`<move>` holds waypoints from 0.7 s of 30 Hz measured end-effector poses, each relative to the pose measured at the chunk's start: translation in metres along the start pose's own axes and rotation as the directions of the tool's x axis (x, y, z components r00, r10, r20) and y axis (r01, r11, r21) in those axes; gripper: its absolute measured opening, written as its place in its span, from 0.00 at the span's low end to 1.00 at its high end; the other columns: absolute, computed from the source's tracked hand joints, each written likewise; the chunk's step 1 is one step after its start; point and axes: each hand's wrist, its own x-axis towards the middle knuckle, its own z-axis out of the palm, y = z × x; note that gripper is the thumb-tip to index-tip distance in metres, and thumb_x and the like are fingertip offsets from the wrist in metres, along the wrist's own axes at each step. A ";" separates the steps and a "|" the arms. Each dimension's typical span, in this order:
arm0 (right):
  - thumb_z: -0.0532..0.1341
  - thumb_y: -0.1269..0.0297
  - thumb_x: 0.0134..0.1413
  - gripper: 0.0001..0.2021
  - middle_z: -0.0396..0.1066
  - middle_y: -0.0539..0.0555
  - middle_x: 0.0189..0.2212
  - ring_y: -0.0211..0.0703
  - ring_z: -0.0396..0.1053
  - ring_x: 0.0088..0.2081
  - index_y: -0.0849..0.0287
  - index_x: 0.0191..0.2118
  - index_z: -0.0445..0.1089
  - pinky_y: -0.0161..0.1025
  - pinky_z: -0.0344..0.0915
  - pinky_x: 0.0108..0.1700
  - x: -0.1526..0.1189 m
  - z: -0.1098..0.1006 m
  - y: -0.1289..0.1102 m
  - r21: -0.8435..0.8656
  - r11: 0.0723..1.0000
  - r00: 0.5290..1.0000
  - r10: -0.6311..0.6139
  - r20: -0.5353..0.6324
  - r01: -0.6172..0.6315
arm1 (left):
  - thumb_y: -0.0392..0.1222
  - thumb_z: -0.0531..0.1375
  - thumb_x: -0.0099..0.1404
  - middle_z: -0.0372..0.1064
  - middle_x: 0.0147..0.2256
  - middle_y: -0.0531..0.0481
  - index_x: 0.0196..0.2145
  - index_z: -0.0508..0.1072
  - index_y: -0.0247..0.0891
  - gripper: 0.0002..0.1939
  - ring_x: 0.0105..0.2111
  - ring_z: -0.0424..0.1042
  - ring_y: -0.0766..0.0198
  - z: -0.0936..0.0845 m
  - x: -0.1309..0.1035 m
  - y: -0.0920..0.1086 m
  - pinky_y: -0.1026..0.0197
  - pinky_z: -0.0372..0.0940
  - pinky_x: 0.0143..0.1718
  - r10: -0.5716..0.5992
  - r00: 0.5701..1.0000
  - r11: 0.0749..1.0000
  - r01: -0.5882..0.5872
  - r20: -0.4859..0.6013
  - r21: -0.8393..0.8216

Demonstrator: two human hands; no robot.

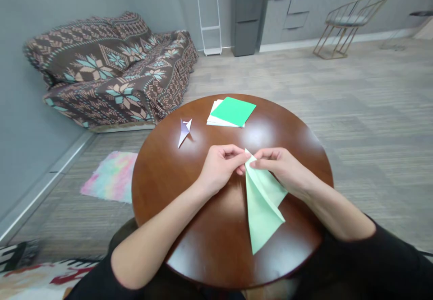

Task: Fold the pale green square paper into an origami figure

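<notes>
A pale green sheet of folded paper (264,205) hangs from both hands over the round brown table (158,173), its lower flaps spread apart and pointing toward me. My left hand (225,164) pinches the paper's top corner between thumb and fingers. Just to the right, my right hand (279,164) grips the same end, with its thumb on the fold. The two sets of fingertips almost meet. Parts of the paper are hidden behind the right hand.
A small folded purple-and-white paper figure (184,132) stands at the table's far left. Near the far edge lies a stack of square sheets with a bright green one (234,110) on top. Beyond are a patterned sofa (115,70), a fluffy rug (110,176) and a wire-backed chair (348,20).
</notes>
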 end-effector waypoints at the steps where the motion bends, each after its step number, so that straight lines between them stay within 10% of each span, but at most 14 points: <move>1: 0.70 0.61 0.44 0.12 0.67 0.47 0.20 0.31 0.59 0.21 0.61 0.23 0.69 0.32 0.52 0.25 0.000 0.000 0.000 -0.011 1.000 1.000 0.005 -0.002 -0.005 | 0.43 0.69 0.57 0.70 0.19 0.53 0.26 0.77 0.33 0.10 0.19 0.65 0.72 0.000 0.000 0.000 0.68 0.61 0.24 0.008 1.000 1.000 -0.008 -0.012 0.005; 21: 0.69 0.62 0.45 0.08 0.67 0.46 0.20 0.33 0.59 0.21 0.60 0.26 0.72 0.34 0.53 0.26 0.001 -0.004 0.000 -0.104 0.994 1.000 0.020 -0.013 -0.021 | 0.47 0.69 0.58 0.68 0.20 0.53 0.25 0.74 0.34 0.14 0.20 0.64 0.71 -0.004 0.000 -0.001 0.67 0.58 0.23 -0.054 0.996 0.994 0.047 0.065 0.099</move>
